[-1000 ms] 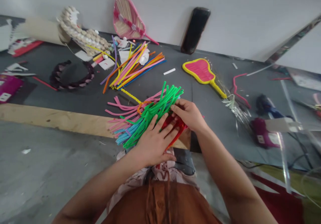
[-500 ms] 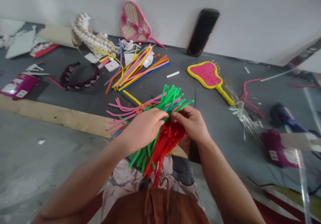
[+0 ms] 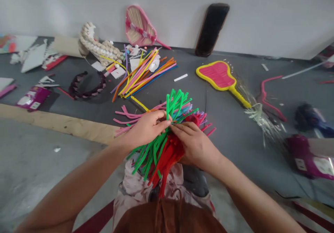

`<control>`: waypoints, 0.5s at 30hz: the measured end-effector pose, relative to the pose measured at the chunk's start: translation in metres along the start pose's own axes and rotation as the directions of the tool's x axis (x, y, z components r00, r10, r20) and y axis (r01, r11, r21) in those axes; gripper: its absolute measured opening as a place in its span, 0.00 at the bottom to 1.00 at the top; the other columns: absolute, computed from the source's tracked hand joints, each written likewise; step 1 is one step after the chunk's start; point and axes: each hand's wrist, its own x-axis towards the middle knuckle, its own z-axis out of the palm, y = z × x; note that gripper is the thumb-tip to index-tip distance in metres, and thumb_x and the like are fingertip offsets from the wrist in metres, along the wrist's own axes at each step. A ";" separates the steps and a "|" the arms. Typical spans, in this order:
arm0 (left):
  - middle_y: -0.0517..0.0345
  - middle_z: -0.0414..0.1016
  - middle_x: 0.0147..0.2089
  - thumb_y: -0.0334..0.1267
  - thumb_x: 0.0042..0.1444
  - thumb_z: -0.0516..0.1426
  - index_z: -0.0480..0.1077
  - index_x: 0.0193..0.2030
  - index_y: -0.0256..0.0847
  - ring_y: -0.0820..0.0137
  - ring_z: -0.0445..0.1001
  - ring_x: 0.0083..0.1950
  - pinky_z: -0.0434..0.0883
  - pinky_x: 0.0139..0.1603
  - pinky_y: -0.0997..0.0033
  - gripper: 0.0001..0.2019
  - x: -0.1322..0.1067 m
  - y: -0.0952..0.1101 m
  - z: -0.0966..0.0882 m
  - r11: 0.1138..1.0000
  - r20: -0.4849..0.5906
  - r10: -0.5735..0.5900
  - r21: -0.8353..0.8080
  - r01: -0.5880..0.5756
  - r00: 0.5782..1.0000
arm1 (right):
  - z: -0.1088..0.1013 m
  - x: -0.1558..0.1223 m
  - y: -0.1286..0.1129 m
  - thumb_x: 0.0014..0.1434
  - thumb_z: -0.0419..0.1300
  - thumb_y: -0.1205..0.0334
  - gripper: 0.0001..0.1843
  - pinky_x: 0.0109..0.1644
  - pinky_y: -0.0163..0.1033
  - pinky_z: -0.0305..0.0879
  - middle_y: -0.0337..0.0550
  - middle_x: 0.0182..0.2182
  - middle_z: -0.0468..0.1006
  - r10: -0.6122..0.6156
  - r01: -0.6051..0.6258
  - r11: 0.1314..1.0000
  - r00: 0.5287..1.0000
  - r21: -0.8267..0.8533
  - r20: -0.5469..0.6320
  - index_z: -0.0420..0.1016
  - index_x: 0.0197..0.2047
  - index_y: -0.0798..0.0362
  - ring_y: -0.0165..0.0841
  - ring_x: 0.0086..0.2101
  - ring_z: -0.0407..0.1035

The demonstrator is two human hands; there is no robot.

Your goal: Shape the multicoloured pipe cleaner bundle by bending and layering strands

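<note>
- Clutching a bundle of pipe cleaners [image 3: 161,149] above the lap, at the near edge of the grey floor mat [image 3: 235,128].
- With the left hand [image 3: 147,128]: fingers [image 3: 159,123] curled over the bundle, thumb and forefinger pinching green stems [image 3: 175,104].
- With the right hand [image 3: 194,144]: fingers [image 3: 180,130] pressed together, nearly straight, laid on the red stems [image 3: 167,158]; thumb out of sight, grip unclear.
- Farther back on the mat: loose pink stems [image 3: 127,114], a fan of coloured stems [image 3: 146,73], a pink-and-yellow paddle [image 3: 217,74].
- Against the wall [image 3: 261,13]: a dark phone [image 3: 212,29].
</note>
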 end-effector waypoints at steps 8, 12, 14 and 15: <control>0.59 0.80 0.37 0.44 0.64 0.51 0.75 0.45 0.42 0.73 0.76 0.34 0.70 0.36 0.74 0.14 -0.004 0.027 -0.006 0.986 -0.071 0.112 0.128 -0.102 0.991 | 0.020 -0.010 -0.006 0.60 0.59 0.67 0.25 0.62 0.55 0.68 0.57 0.57 0.76 -0.022 0.034 0.975 0.998 -0.220 0.059 0.71 0.61 0.65 0.48 0.54 0.66; 0.61 0.79 0.31 0.39 0.62 0.53 0.74 0.49 0.43 0.69 0.77 0.33 0.67 0.34 0.72 0.12 -0.003 0.030 -0.008 0.871 0.044 0.020 0.491 -0.039 0.999 | 0.017 -0.015 -0.004 0.62 0.58 0.66 0.20 0.59 0.55 0.71 0.57 0.54 0.77 -0.052 0.044 0.992 0.996 -0.119 -0.071 0.73 0.57 0.61 0.46 0.54 0.66; 0.62 0.77 0.28 0.36 0.61 0.53 0.74 0.45 0.43 0.68 0.76 0.31 0.63 0.31 0.71 0.10 -0.001 0.030 -0.007 0.784 0.080 -0.049 0.621 -0.011 0.996 | 0.012 -0.016 -0.001 0.62 0.56 0.67 0.18 0.58 0.53 0.72 0.57 0.53 0.77 -0.029 0.026 0.999 0.989 -0.020 -0.143 0.74 0.55 0.58 0.44 0.55 0.67; 0.61 0.76 0.27 0.35 0.61 0.53 0.74 0.42 0.43 0.67 0.76 0.30 0.62 0.30 0.71 0.09 0.000 0.029 -0.006 0.750 0.091 -0.067 0.662 -0.010 0.994 | 0.009 -0.016 0.000 0.62 0.55 0.68 0.19 0.57 0.52 0.72 0.57 0.53 0.76 -0.003 0.005 1.000 0.985 0.009 -0.174 0.73 0.56 0.58 0.44 0.55 0.67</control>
